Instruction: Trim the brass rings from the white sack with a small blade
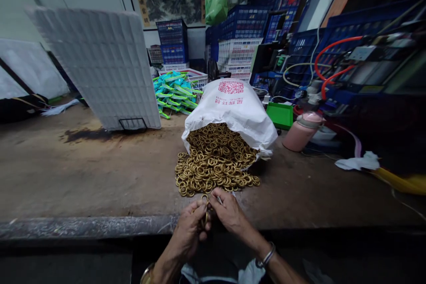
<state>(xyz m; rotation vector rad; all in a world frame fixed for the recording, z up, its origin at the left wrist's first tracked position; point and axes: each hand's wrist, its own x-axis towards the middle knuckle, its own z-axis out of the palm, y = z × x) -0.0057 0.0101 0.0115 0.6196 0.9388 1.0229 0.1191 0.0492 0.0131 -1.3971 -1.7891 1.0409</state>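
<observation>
Just past the table's front edge, my left hand is closed in a pinch on gold-coloured rings. One ring stands up above its fingertips and another shows lower between the fingers. Close beside it on the right, my right hand has thumb and fingers pressed together. What it grips, if anything, is too small to make out. Ahead of both hands lies a heap of gold-coloured rings. They spill out of the mouth of a white woven sack that lies on its side on the table.
The brown table has a worn front edge. A pale ribbed panel stands at left, near green and blue plastic pieces. A pink bottle and a green tray are right of the sack. Stacked crates stand behind.
</observation>
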